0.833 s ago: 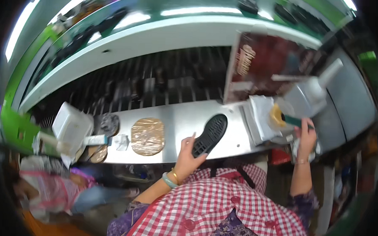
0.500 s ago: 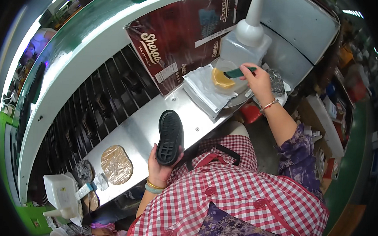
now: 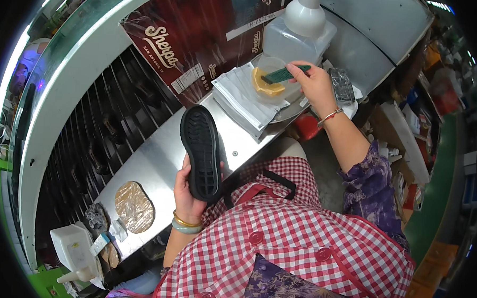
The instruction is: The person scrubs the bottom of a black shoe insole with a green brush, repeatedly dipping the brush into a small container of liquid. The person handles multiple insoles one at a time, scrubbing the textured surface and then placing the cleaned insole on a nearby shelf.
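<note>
A black shoe sole is held upright at its lower end in my left hand, the thumb on one edge and fingers on the other. Its ribbed hollow inner side faces me. At the upper right, my right hand pinches a green brush. The brush's dark end dips into a clear plastic tub with a yellow patch along its near side. Beneath the tub lies a stack of white sheets. The brush's tip is partly hidden in the tub.
Left of my left hand, a film-wrapped oval pad lies on the metal ledge. Dark conveyor bars run beyond it, and a dark red box stands behind. White plastic bottles sit at the lower left and top.
The sole has come up larger and closer, raised by my left hand. My right hand keeps hold of the brush at the tub, now tilted a little differently. The whole view has shifted somewhat.
</note>
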Motion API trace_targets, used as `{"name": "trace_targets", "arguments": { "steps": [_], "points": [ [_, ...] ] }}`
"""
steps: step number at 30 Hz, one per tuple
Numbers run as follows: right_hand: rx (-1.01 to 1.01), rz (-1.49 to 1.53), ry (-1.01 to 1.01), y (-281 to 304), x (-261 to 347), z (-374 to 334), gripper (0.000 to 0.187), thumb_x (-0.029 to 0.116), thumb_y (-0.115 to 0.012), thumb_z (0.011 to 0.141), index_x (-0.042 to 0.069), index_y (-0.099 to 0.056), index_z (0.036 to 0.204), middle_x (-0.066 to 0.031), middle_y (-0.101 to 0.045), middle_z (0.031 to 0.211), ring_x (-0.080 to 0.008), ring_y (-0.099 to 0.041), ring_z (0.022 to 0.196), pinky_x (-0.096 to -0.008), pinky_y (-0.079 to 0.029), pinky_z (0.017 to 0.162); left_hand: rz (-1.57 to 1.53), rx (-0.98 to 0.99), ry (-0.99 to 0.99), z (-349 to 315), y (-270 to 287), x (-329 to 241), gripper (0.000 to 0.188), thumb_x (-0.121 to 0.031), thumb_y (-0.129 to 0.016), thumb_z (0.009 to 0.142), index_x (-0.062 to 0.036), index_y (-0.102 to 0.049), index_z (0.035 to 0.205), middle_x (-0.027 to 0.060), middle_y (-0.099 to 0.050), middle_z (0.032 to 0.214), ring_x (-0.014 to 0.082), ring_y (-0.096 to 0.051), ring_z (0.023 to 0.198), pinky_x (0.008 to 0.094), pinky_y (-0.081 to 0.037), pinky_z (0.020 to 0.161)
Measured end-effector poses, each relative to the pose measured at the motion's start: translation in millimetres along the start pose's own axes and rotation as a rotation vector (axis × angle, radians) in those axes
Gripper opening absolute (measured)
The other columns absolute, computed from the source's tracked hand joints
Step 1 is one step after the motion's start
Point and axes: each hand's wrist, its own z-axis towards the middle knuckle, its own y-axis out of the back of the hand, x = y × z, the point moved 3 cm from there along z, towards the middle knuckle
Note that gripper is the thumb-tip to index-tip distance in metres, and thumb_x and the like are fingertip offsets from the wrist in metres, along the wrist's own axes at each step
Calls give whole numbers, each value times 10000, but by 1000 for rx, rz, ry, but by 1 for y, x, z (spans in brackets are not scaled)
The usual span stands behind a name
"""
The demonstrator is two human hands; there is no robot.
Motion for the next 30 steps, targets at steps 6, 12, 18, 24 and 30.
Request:
{"name": "trace_targets", "arguments": {
  "steps": [6, 12, 18, 24, 30],
  "points": [
    [78, 329, -200, 7, -27, -4, 280, 254, -594, 894, -12, -644, 964, -30, -650, 789, -65, -577, 611, -170, -384, 506, -84, -40, 12, 12, 6, 7, 527, -405, -353, 925, -97, -384, 1351, 205, -517, 1239, 374, -558, 1075, 452, -511, 834],
    [227, 629, -216, -63, 44, -82, 245, 227, -552, 920, -6, -620, 955, -54, -643, 780, -101, -605, 605, -180, -422, 494, -251, -10, 69, 6, -2, 12, 744, -649, -225, 899, -91, -314, 1383, 206, -469, 1286, 384, -541, 1091, 442, -520, 832],
    [289, 567, -92, -101, 54, -100, 226, 182, -534, 934, -21, -620, 981, -66, -645, 790, -92, -617, 641, -182, -445, 523, -152, 24, 61, -4, -11, 10, 825, -699, -173, 870, -69, -274, 1394, 221, -463, 1273, 371, -554, 1070, 409, -540, 822],
    [358, 486, -36, -100, 55, -117, 213, 160, -531, 932, -29, -620, 973, -53, -640, 779, -81, -611, 654, -179, -443, 525, -127, 26, 28, -3, -16, 7, 841, -718, -171, 857, -86, -265, 1402, 201, -489, 1241, 341, -565, 1053, 388, -543, 813],
    [406, 445, -58, -103, 57, -147, 185, 133, -548, 923, -21, -635, 978, -37, -644, 759, -53, -609, 635, -169, -441, 512, -229, 14, -10, 2, -15, 3, 808, -714, -200, 860, -77, -364, 1329, 193, -527, 1204, 307, -553, 1075, 434, -460, 907]
  ]
}}
